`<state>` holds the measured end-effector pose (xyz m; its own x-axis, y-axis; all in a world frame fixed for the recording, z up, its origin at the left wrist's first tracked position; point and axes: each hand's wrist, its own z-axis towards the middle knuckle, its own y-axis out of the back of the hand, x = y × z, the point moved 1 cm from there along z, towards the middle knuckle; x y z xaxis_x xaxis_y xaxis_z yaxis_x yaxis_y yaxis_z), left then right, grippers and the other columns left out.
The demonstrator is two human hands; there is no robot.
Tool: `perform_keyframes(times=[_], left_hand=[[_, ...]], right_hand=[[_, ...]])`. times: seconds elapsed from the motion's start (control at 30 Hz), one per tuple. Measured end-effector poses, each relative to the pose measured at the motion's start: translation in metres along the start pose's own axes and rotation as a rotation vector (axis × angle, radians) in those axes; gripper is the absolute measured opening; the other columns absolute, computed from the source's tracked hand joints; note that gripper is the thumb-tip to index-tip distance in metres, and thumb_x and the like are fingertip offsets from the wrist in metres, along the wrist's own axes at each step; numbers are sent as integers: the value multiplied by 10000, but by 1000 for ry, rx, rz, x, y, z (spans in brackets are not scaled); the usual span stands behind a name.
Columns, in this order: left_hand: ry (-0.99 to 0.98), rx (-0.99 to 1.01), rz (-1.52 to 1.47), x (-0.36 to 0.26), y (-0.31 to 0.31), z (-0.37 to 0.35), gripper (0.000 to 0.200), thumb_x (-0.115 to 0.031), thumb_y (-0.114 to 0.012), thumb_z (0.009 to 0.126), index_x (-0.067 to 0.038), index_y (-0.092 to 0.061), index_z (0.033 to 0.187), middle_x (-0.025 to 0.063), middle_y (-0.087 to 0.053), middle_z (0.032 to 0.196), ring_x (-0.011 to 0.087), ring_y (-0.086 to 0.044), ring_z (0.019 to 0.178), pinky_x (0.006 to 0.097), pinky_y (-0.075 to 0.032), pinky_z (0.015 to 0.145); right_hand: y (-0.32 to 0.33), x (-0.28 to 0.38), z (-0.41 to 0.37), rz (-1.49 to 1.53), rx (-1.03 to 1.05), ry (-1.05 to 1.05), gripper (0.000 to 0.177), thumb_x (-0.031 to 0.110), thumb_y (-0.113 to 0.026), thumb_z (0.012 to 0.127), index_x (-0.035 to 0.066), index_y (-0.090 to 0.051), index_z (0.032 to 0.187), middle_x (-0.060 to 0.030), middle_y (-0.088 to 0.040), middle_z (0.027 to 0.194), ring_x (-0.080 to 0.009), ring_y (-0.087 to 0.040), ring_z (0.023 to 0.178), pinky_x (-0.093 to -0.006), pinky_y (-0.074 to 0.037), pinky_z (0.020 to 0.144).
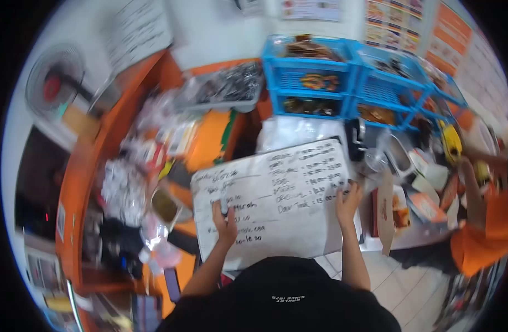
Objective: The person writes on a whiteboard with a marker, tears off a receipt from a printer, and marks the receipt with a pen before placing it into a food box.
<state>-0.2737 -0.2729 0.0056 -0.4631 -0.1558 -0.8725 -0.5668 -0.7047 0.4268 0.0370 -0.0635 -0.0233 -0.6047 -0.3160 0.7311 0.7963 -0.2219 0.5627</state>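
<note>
A white board [265, 232] with handwritten black lettering lies tilted in front of me. On its left part is my left hand [225, 221], fingers wrapped round a small pale object [224, 203] that looks like a marker or eraser. My right hand [348, 203] is at the board's right edge, its fingers bent against that edge. The thumb of my right hand rests on the written side, and part of its grip is hidden behind the board.
Blue stacked baskets [312, 83] stand behind the board. A grey tray [226, 88] of wrapped items is at the back left, near a fan [53, 83]. At the right, a co-worker in orange [483, 238] is beside an open food box [399, 207].
</note>
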Motion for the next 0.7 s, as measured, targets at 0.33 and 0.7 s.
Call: perform_keyframes(times=[0.33,0.7], left_hand=[[21,-213,344,64,30,-38,422,-144,-550,857,59,-412,1201,231,-466,1077,384,-436,1023,462,-322,889],[118,-516,555,79,56,-54,388,-262,-501,902,74,-455,1090,247,-476,1014,409,-443,974,485,-325,856]], right_hand=[[-1,-10,22,-254,169,104,538,226,-580,787,35,-468,1277,-285,-306,1353,-453,-282,1228,-500,-250,1040],[-33,-7,46,-345,216,166,564,228,-562,760,146,-484,1313,-249,-245,1413,-470,-226,1248,-583,-206,1020]])
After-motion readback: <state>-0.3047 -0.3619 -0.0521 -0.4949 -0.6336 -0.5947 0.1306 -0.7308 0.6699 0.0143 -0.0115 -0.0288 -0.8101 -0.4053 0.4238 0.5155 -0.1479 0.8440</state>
